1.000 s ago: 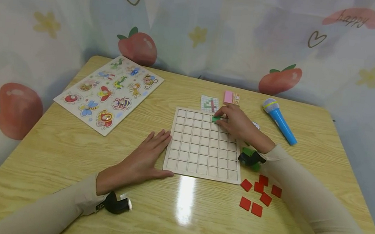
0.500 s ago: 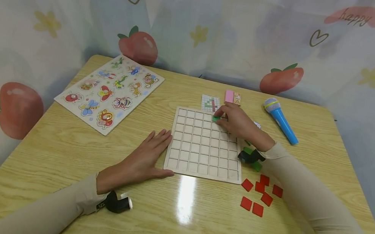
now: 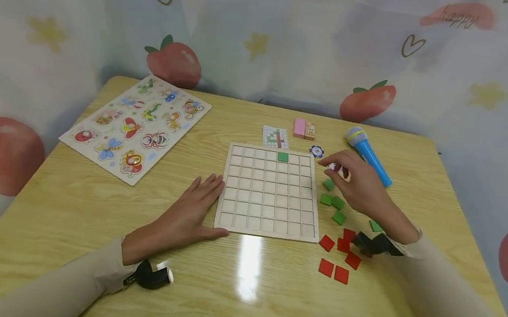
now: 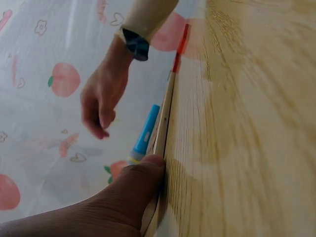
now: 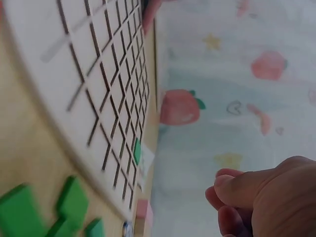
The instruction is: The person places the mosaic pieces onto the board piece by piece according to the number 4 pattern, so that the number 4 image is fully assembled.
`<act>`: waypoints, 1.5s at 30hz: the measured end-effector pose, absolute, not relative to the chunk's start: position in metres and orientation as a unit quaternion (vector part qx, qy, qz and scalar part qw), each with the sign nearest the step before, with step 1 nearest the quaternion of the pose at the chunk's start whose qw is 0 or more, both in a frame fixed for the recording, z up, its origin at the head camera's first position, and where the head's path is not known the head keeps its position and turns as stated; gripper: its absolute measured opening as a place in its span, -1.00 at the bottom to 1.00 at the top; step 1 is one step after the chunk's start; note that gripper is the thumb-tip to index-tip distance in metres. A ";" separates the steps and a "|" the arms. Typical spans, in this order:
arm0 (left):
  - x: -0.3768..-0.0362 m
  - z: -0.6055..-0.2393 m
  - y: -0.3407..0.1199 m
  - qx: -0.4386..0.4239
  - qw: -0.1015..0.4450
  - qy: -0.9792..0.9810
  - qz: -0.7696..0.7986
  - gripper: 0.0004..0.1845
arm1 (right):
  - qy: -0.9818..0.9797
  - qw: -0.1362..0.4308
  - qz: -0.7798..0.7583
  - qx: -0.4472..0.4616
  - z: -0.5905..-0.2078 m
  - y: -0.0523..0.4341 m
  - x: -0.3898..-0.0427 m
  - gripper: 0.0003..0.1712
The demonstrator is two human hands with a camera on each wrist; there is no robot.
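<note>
A wooden grid board [image 3: 269,193] lies mid-table with one green tile [image 3: 283,157] seated in its top row, also visible in the right wrist view as the green tile [image 5: 137,150]. My left hand [image 3: 193,209] lies flat on the table, its thumb [image 4: 133,190] against the board's left edge [image 4: 165,116]. My right hand [image 3: 353,184] hovers right of the board above several loose green tiles [image 3: 331,201], fingers [image 5: 261,195] loosely curled and holding nothing. Several red tiles [image 3: 341,258] lie nearer me.
An insect puzzle board [image 3: 137,123] sits at the far left. Behind the grid board lie a pattern card [image 3: 276,137], a pink box [image 3: 304,128], a small blue token [image 3: 316,151] and a blue toy microphone [image 3: 368,155]. A small red-and-white object [image 3: 340,171] lies under my right fingers.
My right hand let go of the green tile in the top row and drew back to the right, over the loose green tiles. The left hand stayed put.
</note>
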State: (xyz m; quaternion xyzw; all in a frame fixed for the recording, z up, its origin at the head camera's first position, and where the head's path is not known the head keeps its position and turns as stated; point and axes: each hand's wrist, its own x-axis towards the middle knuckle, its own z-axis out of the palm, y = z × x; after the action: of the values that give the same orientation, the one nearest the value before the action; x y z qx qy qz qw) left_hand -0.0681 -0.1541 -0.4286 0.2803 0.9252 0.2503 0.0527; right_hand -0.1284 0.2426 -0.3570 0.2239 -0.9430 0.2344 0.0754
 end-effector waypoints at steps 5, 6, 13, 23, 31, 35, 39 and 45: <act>-0.067 -0.429 -0.159 0.270 0.050 0.929 0.249 0.23 | -0.951 0.097 0.239 0.168 -0.368 0.280 -0.086 -0.72; -0.067 -0.429 -0.160 0.270 0.050 0.929 0.250 0.23 | -0.953 0.097 0.241 0.157 -0.373 0.286 -0.081 -0.74; -0.068 -0.429 -0.156 0.278 0.055 0.925 0.252 0.21 | -0.956 0.120 0.252 0.089 -0.400 0.328 -0.055 -0.75; -0.067 -0.428 -0.158 0.279 0.048 0.926 0.248 0.21 | -0.961 0.108 0.236 0.091 -0.417 0.367 -0.030 -0.68; -0.067 -0.429 -0.155 0.281 0.054 0.922 0.259 0.20 | -0.960 0.089 0.242 0.112 -0.419 0.371 -0.025 -0.62; -0.066 -0.430 -0.154 0.278 0.058 0.922 0.261 0.21 | -0.956 0.081 0.251 0.128 -0.419 0.375 -0.022 -0.59; -0.066 -0.429 -0.154 0.276 0.059 0.924 0.260 0.21 | -0.951 0.068 0.259 0.156 -0.417 0.380 -0.022 -0.50; -0.067 -0.427 -0.154 0.277 0.057 0.924 0.258 0.20 | -0.945 0.053 0.267 0.180 -0.419 0.383 -0.023 -0.44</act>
State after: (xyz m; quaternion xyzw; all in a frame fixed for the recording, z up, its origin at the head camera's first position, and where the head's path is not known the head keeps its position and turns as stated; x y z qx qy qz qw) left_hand -0.0665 -0.1543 -0.4273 0.2768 0.9238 0.2583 0.0569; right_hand -0.0227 0.3826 -0.4189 0.1800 -0.9453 0.2668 0.0533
